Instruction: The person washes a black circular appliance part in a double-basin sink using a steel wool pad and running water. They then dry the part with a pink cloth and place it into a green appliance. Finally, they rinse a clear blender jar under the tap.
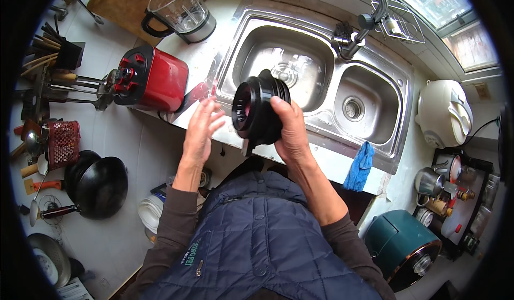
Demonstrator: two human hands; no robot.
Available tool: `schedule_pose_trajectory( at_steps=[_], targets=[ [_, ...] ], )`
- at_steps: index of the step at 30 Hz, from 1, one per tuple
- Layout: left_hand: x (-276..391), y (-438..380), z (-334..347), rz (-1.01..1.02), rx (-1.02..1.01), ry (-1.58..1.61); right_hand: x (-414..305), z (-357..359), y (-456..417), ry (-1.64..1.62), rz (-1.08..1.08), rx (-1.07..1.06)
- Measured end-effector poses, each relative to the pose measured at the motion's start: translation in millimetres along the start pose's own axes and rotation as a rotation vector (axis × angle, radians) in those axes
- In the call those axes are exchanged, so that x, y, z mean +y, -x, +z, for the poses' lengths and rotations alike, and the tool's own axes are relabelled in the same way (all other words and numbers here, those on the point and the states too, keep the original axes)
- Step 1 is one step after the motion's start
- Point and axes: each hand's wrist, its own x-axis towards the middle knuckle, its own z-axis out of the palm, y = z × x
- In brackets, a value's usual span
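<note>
My right hand [293, 127] grips a black, round, ridged plastic piece [263, 109], probably a blender lid, above the front rim of the sink. The piece is tilted on its side with its hollow face towards my left hand, and something pinkish shows faintly inside. A short tab sticks out at its lower edge. To the left of it, my left hand [201, 129] is raised with fingers apart, slightly blurred and holding nothing. The red blender base [160, 79] lies on the counter beyond that hand, and the clear blender jug [180, 9] with its black handle stands behind.
Before me is a double-bowl stainless steel sink [321, 125] with a chrome faucet [367, 23]. A blue cloth [360, 167] hangs over the front edge. At right are a white rice cooker [443, 113] and a green air fryer [403, 244]. Woks [102, 187] hang at left.
</note>
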Motion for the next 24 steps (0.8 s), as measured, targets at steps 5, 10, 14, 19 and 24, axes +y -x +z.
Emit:
schedule_pose_trajectory(
  at_steps=[5, 10, 14, 19, 24],
  targets=[
    [29.7, 25.8, 46.6, 0.211, -0.269, 0.106, 30.3, 13.3, -16.3, 1.018, -0.602, 0.105],
    [28.5, 16.4, 60.0, -0.04, -0.243, 0.486, 37.2, 19.3, -5.4, 1.395, -0.625, -0.143],
    [8.4, 4.0, 44.5, -0.157, -0.123, 0.456, 56.0, 5.5, -2.3, 0.994, -0.516, -0.275],
    [14.5, 8.7, 46.5, -0.164, -0.15, 0.263, 59.1, -12.0, -3.7, 0.836, -0.401, -0.266],
    [23.1, 10.8, 43.7, -0.17, -0.207, 0.167, 55.3, -18.6, -5.5, 0.869, -0.29, -0.272]
  ],
)
